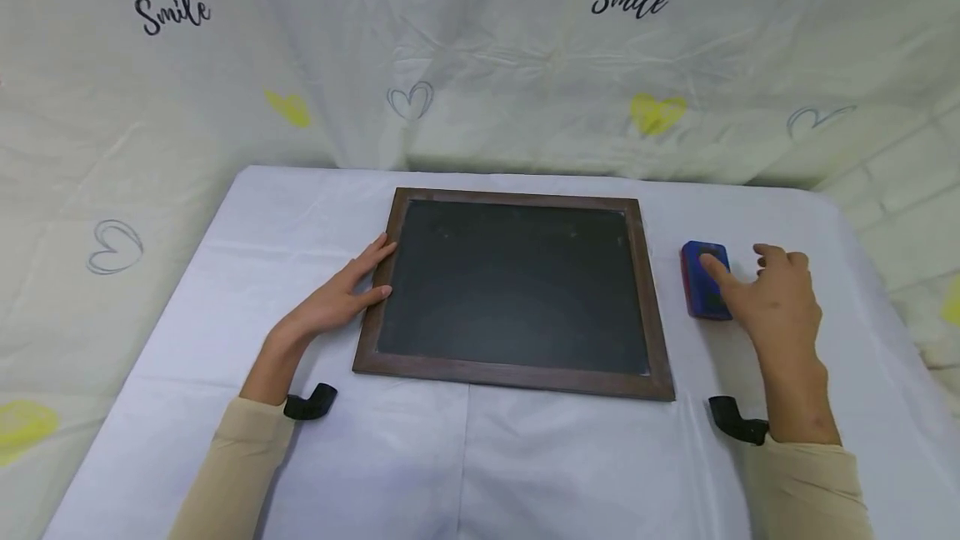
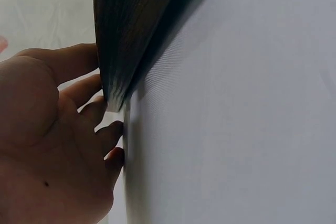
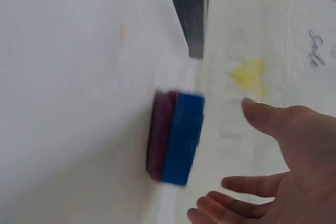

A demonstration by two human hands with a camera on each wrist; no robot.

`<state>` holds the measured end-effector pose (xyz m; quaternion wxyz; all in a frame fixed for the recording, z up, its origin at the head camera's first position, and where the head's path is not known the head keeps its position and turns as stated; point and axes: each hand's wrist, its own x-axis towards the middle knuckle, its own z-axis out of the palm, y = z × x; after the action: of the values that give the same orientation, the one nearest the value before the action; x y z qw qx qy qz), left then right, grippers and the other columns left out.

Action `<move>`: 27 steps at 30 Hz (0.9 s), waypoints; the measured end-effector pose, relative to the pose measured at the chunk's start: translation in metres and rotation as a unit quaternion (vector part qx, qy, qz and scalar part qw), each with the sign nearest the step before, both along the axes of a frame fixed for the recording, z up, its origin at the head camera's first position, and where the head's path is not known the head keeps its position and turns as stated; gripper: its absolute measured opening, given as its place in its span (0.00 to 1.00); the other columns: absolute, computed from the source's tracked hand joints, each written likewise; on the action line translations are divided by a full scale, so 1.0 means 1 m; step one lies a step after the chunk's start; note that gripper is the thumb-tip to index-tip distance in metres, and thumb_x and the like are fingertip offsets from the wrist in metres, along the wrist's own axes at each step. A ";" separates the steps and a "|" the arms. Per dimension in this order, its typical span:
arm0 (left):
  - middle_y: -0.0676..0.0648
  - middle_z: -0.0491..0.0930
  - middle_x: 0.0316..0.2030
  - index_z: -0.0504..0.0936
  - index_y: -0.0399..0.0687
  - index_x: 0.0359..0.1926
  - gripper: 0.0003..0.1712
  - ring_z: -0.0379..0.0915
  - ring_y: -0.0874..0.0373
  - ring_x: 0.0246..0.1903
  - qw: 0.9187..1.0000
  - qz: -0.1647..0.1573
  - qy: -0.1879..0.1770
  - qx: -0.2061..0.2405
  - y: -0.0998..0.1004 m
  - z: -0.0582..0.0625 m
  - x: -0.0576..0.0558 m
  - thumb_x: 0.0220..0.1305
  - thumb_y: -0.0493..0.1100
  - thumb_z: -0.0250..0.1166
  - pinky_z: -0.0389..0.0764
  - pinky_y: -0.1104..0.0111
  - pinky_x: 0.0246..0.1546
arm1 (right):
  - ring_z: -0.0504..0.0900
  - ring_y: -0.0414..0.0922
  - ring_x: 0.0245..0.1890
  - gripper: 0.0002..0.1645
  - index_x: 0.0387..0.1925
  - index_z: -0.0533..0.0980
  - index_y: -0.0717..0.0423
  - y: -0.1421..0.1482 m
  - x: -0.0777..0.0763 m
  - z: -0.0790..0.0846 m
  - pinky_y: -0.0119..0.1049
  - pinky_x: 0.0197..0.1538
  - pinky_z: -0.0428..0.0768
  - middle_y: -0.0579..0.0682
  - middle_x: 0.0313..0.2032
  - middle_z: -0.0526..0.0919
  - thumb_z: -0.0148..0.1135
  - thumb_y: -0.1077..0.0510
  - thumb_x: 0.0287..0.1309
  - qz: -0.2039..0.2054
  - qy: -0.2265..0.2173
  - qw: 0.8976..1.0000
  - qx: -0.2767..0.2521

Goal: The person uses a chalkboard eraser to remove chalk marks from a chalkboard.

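Observation:
A small chalkboard [image 1: 517, 286] with a dark writing surface and a brown wooden frame lies on the white cloth. My left hand [image 1: 341, 298] touches the left side of the frame, its fingertips and thumb spread along the edge. In the left wrist view, the fingers of the left hand [image 2: 58, 124] meet the frame's side [image 2: 131, 24]. To the right of the board lies a chalkboard eraser [image 1: 705, 282], blue above with a maroon layer below. My right hand [image 1: 776, 298] hovers over it, thumb and fingers apart. The right wrist view shows a gap between the eraser [image 3: 181, 140] and the right hand [image 3: 294, 156].
The table [image 1: 375, 473] is covered with a white cloth. Behind it hangs a pale backdrop [image 1: 510, 48] printed with hearts and the word "Smile". A black wrist mount [image 1: 311, 402] sticks out at the left sleeve, and another mount [image 1: 735, 422] at the right.

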<state>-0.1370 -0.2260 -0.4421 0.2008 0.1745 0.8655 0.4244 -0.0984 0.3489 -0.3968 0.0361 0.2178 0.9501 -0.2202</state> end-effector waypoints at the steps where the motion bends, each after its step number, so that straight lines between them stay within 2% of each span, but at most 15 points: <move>1: 0.52 0.34 0.86 0.49 0.56 0.85 0.43 0.27 0.44 0.85 1.000 0.002 -0.001 0.000 0.000 0.000 0.000 0.79 0.47 0.60 0.42 0.35 0.79 | 0.69 0.74 0.65 0.61 0.79 0.55 0.68 0.005 0.001 0.001 0.72 0.55 0.72 0.78 0.69 0.61 0.48 0.23 0.68 -0.005 0.015 1.000 -0.004; 4: 0.53 0.34 0.86 0.49 0.56 0.85 0.43 0.27 0.44 0.85 1.000 0.002 -0.002 0.002 -0.001 0.001 0.001 0.79 0.48 0.60 0.42 0.34 0.79 | 0.70 0.73 0.65 0.53 0.78 0.58 0.68 0.024 0.005 0.004 0.70 0.56 0.71 0.77 0.68 0.64 0.46 0.29 0.73 -0.024 0.047 0.999 -0.006; 9: 0.53 0.34 0.86 0.49 0.57 0.85 0.43 0.26 0.44 0.85 1.000 0.004 -0.005 0.001 -0.003 0.002 0.003 0.79 0.48 0.60 0.42 0.34 0.79 | 0.70 0.73 0.63 0.44 0.75 0.63 0.69 0.051 0.014 0.003 0.68 0.55 0.70 0.77 0.66 0.66 0.46 0.39 0.76 -0.052 0.071 0.996 0.010; 13: 0.53 0.34 0.86 0.49 0.57 0.85 0.43 0.27 0.44 0.85 1.000 0.008 -0.005 0.004 -0.002 0.002 0.005 0.79 0.47 0.60 0.42 0.34 0.79 | 0.67 0.75 0.65 0.43 0.76 0.62 0.69 0.064 0.019 0.004 0.70 0.60 0.68 0.79 0.68 0.62 0.46 0.40 0.76 -0.065 0.069 0.995 0.020; 19: 0.55 0.34 0.86 0.49 0.57 0.85 0.43 0.28 0.46 0.85 1.000 0.009 0.000 -0.001 0.000 0.000 0.005 0.78 0.48 0.60 0.44 0.36 0.80 | 0.62 0.76 0.70 0.46 0.78 0.56 0.68 0.080 0.023 0.009 0.72 0.69 0.66 0.79 0.72 0.57 0.43 0.37 0.76 -0.074 0.044 0.996 0.034; 23: 0.54 0.36 0.86 0.50 0.57 0.84 0.42 0.33 0.45 0.85 0.999 0.021 0.023 -0.033 0.004 -0.001 0.005 0.79 0.49 0.60 0.47 0.38 0.80 | 0.55 0.76 0.76 0.47 0.79 0.55 0.68 0.071 0.024 0.008 0.71 0.75 0.58 0.78 0.76 0.53 0.46 0.37 0.76 -0.048 0.068 0.996 0.027; 27: 0.49 0.41 0.86 0.52 0.55 0.84 0.42 0.39 0.42 0.84 0.994 0.043 0.066 -0.071 0.013 0.004 0.008 0.79 0.52 0.60 0.51 0.38 0.79 | 0.50 0.74 0.79 0.49 0.80 0.53 0.67 0.048 0.018 0.012 0.72 0.76 0.54 0.75 0.79 0.50 0.49 0.37 0.75 0.011 0.104 0.994 0.027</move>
<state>-0.1293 -0.2125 -0.4380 0.1371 0.1503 0.9114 0.3578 -0.0801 0.3967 -0.3844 -0.0660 0.1844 0.9566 -0.2158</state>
